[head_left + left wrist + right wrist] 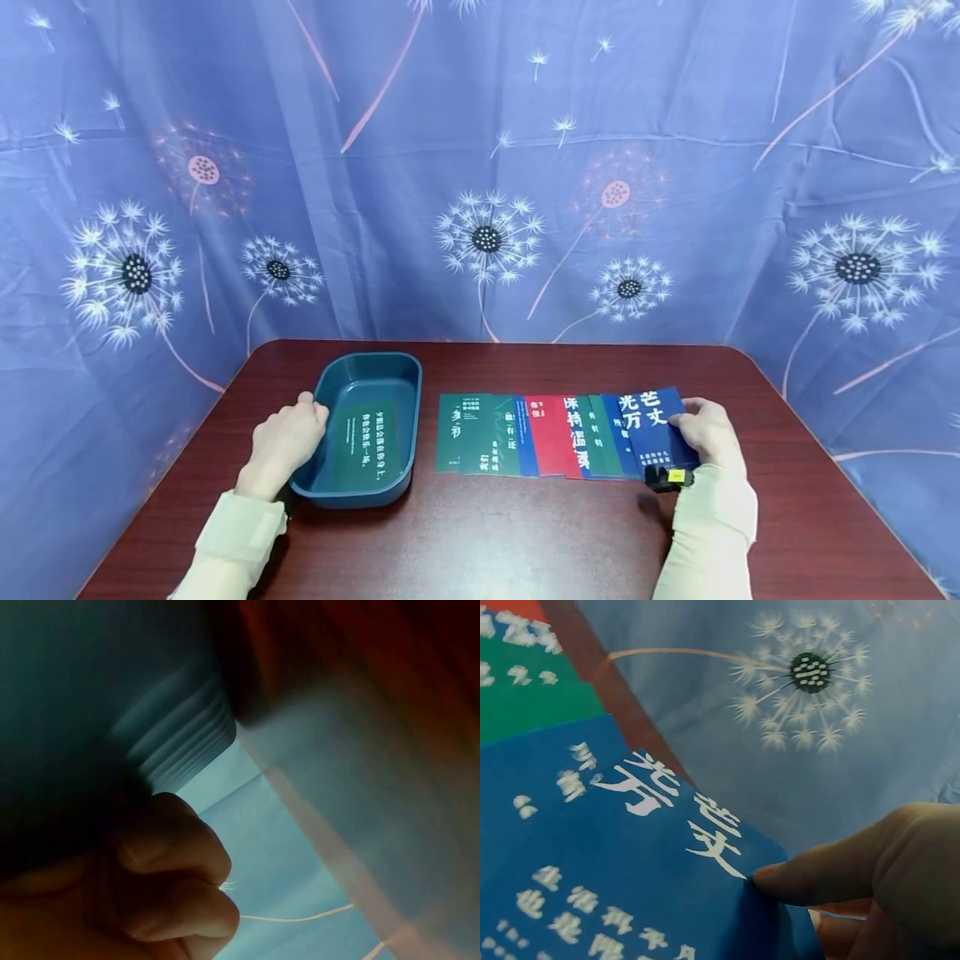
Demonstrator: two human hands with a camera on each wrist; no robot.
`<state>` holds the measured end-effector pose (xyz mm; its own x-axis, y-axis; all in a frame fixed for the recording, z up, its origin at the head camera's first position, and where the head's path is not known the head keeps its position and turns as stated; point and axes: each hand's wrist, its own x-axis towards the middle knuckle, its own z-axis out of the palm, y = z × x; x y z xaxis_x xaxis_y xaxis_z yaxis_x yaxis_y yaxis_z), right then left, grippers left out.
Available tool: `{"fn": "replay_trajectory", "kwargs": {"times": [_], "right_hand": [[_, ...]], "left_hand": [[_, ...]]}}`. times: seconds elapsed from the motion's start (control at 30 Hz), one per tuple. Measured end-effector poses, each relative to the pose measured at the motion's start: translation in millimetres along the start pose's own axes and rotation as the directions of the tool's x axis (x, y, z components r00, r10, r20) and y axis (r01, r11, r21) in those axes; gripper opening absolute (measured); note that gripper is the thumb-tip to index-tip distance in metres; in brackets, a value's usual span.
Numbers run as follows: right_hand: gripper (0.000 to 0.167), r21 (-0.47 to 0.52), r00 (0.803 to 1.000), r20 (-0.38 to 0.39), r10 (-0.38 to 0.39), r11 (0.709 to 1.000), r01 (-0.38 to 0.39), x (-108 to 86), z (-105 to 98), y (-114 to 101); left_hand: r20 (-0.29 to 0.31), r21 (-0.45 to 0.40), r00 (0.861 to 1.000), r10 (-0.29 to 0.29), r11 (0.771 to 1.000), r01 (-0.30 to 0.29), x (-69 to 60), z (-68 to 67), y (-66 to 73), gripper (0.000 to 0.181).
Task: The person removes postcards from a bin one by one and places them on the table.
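Observation:
My left hand [283, 442] grips the left rim of a dark teal plastic tray [415, 417]; in the left wrist view its curled fingers [176, 840] show beside the tray's ridged underside. A green card [363, 450] with white writing lies in the tray. My right hand [712, 429] pinches the right edge of a blue card [660, 433] with white characters, thumb on its face. This card is at the right end of an overlapping row, over another blue card [618, 417]. In the right wrist view the blue card's [615, 862] corner is raised against the curtain.
Leftward in the row, green cards [476, 454] and a red card [547, 433] overlap on the brown table [510, 542]. A blue dandelion-print curtain [480, 167] hangs behind the table and along both sides. The tray stands left of the row.

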<state>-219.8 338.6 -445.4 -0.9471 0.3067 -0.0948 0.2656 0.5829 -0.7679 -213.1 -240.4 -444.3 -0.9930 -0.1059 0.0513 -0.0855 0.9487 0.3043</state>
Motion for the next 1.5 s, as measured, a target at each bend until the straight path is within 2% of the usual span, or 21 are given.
{"fn": "replay_trajectory", "kwargs": {"times": [0.1, 0.37, 0.6, 0.83, 1.0, 1.2, 1.33, 1.5], "right_hand": [[0.047, -0.064, 0.999, -0.031, 0.014, 0.998, -0.016, 0.2, 2, 1], [0.053, -0.121, 0.996, -0.069, 0.050, 0.991, -0.058, -0.9, 7, 1], [0.055, -0.094, 0.993, -0.091, 0.070, 0.993, -0.078, -3.9, 4, -3], [0.063, -0.078, 0.991, -0.108, 0.079, 0.993, -0.087, -13.0, -9, -14], [0.065, -0.075, 0.990, -0.141, 0.010, 0.997, -0.020, -20.5, -18, -29], [0.065, -0.056, 0.982, -0.164, -0.096, 0.995, 0.088, -33.8, -22, -61], [0.070, -0.012, 0.975, -0.179, -0.133, 0.991, 0.133, -42.7, -18, -84], [0.077, 0.016, 0.949, -0.217, -0.227, 0.972, 0.236, -48.8, -2, -110]], "left_hand": [[-0.001, -0.001, 1.000, 0.004, 1.000, -0.004, 0.9, 0.7, 0.0, 0.038], [0.005, 0.008, 1.000, 0.001, 1.000, -0.001, 1.0, 0.4, 0.5, 0.037], [-0.001, 0.006, 1.000, 0.004, 1.000, -0.004, -0.7, -1.1, 1.5, 0.037], [0.000, 0.011, 1.000, 0.009, 1.000, -0.009, -0.8, -0.1, 1.2, 0.037], [-0.008, 0.008, 1.000, 0.015, 1.000, -0.015, -0.5, -0.1, 0.6, 0.036], [-0.031, 0.000, 0.999, 0.030, 1.000, -0.030, -1.3, 0.2, 1.1, 0.035], [-0.046, -0.003, 0.998, 0.035, 0.999, -0.036, -2.1, 1.3, 1.9, 0.034], [-0.055, 0.003, 0.998, 0.036, 0.999, -0.036, -2.6, 2.7, 0.7, 0.033]]}}
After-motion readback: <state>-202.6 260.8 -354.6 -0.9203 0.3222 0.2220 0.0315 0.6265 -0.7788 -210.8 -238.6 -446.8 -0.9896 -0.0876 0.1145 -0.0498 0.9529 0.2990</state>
